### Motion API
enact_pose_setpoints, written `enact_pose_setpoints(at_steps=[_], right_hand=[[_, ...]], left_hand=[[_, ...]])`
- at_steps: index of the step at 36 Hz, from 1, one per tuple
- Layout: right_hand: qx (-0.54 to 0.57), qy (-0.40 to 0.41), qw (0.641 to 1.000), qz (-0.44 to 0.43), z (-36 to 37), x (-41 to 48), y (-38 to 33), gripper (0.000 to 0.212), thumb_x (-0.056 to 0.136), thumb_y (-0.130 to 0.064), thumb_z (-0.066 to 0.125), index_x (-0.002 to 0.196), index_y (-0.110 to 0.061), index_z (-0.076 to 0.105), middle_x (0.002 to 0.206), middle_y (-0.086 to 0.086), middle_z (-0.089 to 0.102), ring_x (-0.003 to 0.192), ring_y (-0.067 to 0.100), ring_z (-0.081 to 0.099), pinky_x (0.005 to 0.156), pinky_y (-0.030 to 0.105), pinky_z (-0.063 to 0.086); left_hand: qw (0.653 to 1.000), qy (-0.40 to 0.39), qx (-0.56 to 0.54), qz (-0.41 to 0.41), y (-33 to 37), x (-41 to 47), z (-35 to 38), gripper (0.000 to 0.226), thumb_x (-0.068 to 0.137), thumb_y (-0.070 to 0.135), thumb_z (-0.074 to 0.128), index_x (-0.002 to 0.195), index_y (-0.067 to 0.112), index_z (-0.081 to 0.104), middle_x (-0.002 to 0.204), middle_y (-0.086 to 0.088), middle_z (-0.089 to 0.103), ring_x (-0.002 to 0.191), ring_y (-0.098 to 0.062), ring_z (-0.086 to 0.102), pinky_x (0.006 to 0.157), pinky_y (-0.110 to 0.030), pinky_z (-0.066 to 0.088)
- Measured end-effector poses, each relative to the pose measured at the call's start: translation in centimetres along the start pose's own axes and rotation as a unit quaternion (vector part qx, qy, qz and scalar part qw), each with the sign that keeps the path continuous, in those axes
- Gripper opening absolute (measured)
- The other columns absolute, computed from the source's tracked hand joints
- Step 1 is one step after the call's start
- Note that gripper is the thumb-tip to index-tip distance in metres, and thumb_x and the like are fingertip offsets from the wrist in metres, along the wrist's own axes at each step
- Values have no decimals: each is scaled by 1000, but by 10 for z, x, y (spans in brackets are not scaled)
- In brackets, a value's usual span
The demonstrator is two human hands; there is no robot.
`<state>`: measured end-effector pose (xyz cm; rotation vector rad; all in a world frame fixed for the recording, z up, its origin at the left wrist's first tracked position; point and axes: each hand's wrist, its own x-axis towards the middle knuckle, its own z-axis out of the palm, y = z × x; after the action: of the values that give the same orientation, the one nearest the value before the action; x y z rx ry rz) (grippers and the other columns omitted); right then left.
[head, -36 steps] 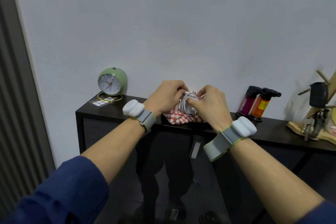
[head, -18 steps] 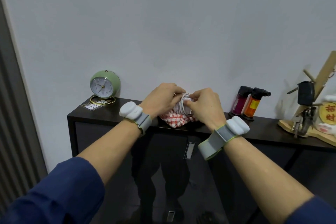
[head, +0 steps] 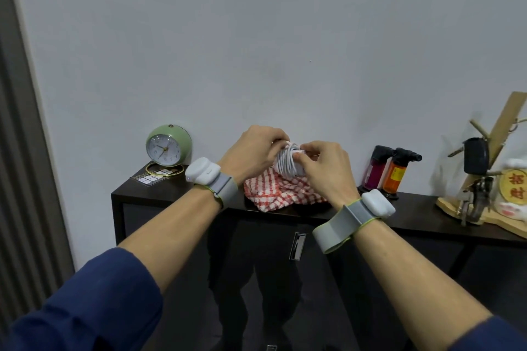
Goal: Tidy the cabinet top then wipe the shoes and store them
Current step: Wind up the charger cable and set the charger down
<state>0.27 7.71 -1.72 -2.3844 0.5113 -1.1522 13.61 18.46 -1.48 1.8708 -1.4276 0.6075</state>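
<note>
White cable [head: 287,164], wound into a tight coil, and both hands are on it! The left hand [head: 253,151] curls over the coil from the left, fingers wrapped across the top. The right hand [head: 328,171] pinches the coil's right edge between thumb and fingertips. Each wrist wears a grey strap with a white pod.

The coil hangs just above a red-and-white checked cloth [head: 273,194]. That cloth lies crumpled on the dark cabinet top [head: 176,192], reaching the front edge.

Out to the left, a green clock [head: 168,145] stands by the wall at the back corner, its gold ring foot resting on a dark card [head: 154,179] printed with white squares.

Right of the cloth, two lighters with black heads stand side by side near the wall, one magenta [head: 375,172], one orange [head: 397,175].

Far right, a wooden stand [head: 510,120] has keys and a black fob hanging from its pegs, with a white cat figure [head: 513,194] just beside it, cut by the frame edge.
</note>
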Motion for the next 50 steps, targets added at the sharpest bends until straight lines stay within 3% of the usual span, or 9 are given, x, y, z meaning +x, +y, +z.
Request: enact_pose_setpoints(at_steps=[7,13,19,22,27,31,36,44,50], right_hand=[[21,11,1000,-11,-9,7,-5,26,89,-26,68,110,-11,75,101,1,75,86,9,64,81,20,45],[24,23,999,-23,-11,5,-8,25,90,-24,67,112,-13,75,102,2,75,93,14,70,88,25,51],[31,16,999,-19,-15,7,-6,28,91,-24,68,115,-11,74,106,3,74,95,13,69,87,21,49],[21,19,999,-32,-19,8,-11,24,90,-21,67,109,-9,75,98,7,75,90,17,69,88,33,54],[12,18,998,-65,-23,6,-12,23,89,-21,67,108,-10,75,99,6,74,92,19,68,88,37,53],[1,15,997,-81,-21,6,-8,27,89,-23,68,114,-13,73,106,4,72,95,16,66,90,34,52],[-1,-2,996,-88,-17,4,-8,28,89,-22,69,115,-13,73,107,5,72,96,16,66,91,32,51],[34,-11,996,-79,-5,6,-13,28,89,-23,69,116,-15,73,106,4,72,95,14,66,91,30,50],[87,-46,994,-53,6,7,-24,27,88,-24,71,114,-16,74,109,-1,74,95,5,66,92,23,50]], left_hand=[[998,24,-37,-42,7,6,-12,20,99,22,53,102,17,72,88,6,70,85,-15,66,82,-39,55],[991,32,-101,-83,13,5,-12,21,100,21,52,102,13,72,87,6,68,81,-17,69,72,-41,60],[946,32,-259,-192,15,3,-14,19,101,13,53,103,5,71,89,-6,73,78,-15,72,58,-24,59],[933,28,-290,-210,18,3,-13,19,101,14,52,102,8,70,90,-6,72,79,-14,71,57,-23,57],[959,37,-213,-186,22,4,-17,17,101,16,51,104,11,67,99,-3,68,86,-17,71,63,-32,62],[981,36,-131,-141,25,0,-19,18,97,26,60,106,16,71,101,4,71,83,-10,69,77,-27,58],[983,45,-110,-138,21,-8,-19,17,93,24,66,95,13,80,86,4,76,79,-7,70,77,-34,60],[987,47,-52,-143,16,-18,-16,17,99,26,54,96,15,67,90,2,69,87,-18,62,81,-41,51],[980,71,-75,-172,7,-34,-25,21,99,25,55,94,10,69,89,0,71,85,-17,65,79,-35,51]])
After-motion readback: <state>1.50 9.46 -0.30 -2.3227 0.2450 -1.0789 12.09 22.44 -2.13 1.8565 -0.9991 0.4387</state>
